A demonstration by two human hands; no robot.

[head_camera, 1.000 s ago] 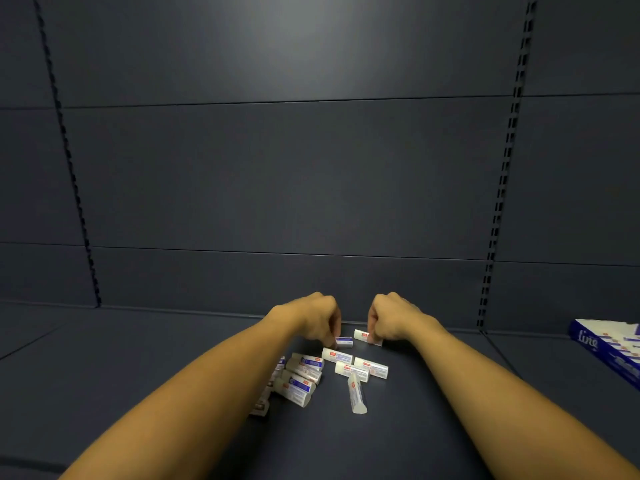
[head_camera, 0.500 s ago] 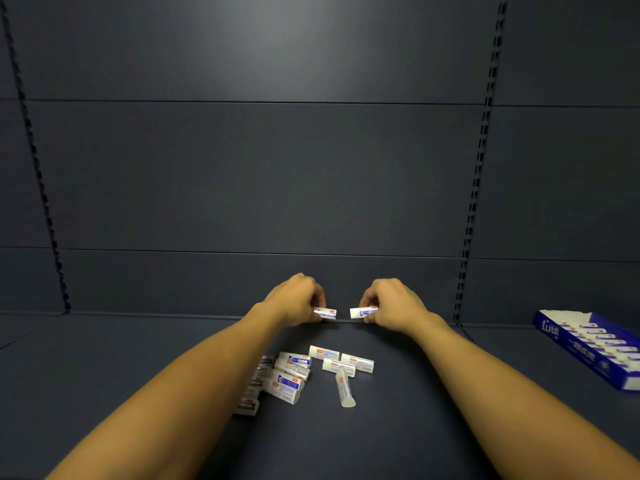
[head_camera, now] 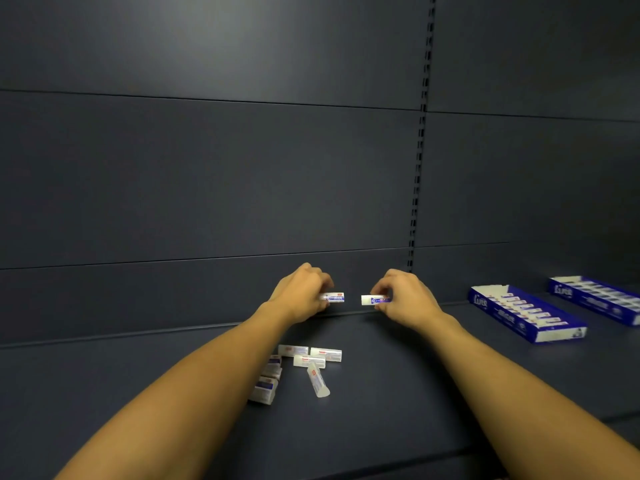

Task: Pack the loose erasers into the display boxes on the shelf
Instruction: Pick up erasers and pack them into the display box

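Head view: my left hand [head_camera: 300, 295] pinches one eraser [head_camera: 333, 297] in curled fingers, and my right hand [head_camera: 403, 296] pinches another [head_camera: 374, 300], both raised above the shelf [head_camera: 381, 417] with a gap between them. Loose erasers [head_camera: 304, 363] lie on the shelf below my hands. Two blue display boxes [head_camera: 526, 315] sit well off to the right.

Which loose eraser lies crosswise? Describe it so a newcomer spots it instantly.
Start at the dark shelf and find the loose erasers between the forearms. The crosswise eraser is nearest the viewer on the cluster's right, pointing toward the viewer while its neighbours lie sideways.
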